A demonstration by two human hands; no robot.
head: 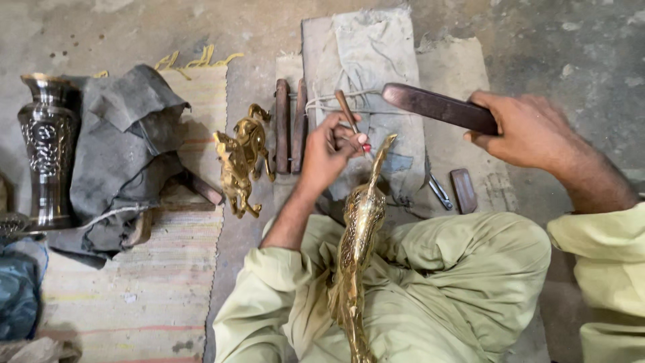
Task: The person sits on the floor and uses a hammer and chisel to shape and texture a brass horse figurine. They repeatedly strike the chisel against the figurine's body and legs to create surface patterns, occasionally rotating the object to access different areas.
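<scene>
On a workshop floor, seen from above, a person in pale green clothing sits cross-legged with a long brass bird figure (pixel 356 249) lying across the lap, its pierced body running up from the bottom edge and its slim neck and beak rising toward the cloth ahead. Just past the knees, the left hand (pixel 327 151) is curled shut around a thin chisel-like punch (pixel 349 117), the tool's lower end sitting right by the bird's head. To the right, the right hand (pixel 531 131) is clenched around one end of a dark flat metal bar (pixel 440 106), held level above the ground with its free end pointing toward the punch. Under both hands lies a folded grey sackcloth pad (pixel 376 60) tied with white cord. Beside the right knee rest a small brown block (pixel 463 190) and a short metal tool (pixel 440 191), close together but apart. Left of the pad sit two upright brown wooden strips (pixel 290 126), and just beside them a brass horse-like figurine (pixel 242 158) lies on the edge of a striped woven mat (pixel 148 289). Farther left on the mat is a crumpled grey cloth (pixel 124 148), and at the far left stands a dark engraved metal vase (pixel 46 144), upright.
</scene>
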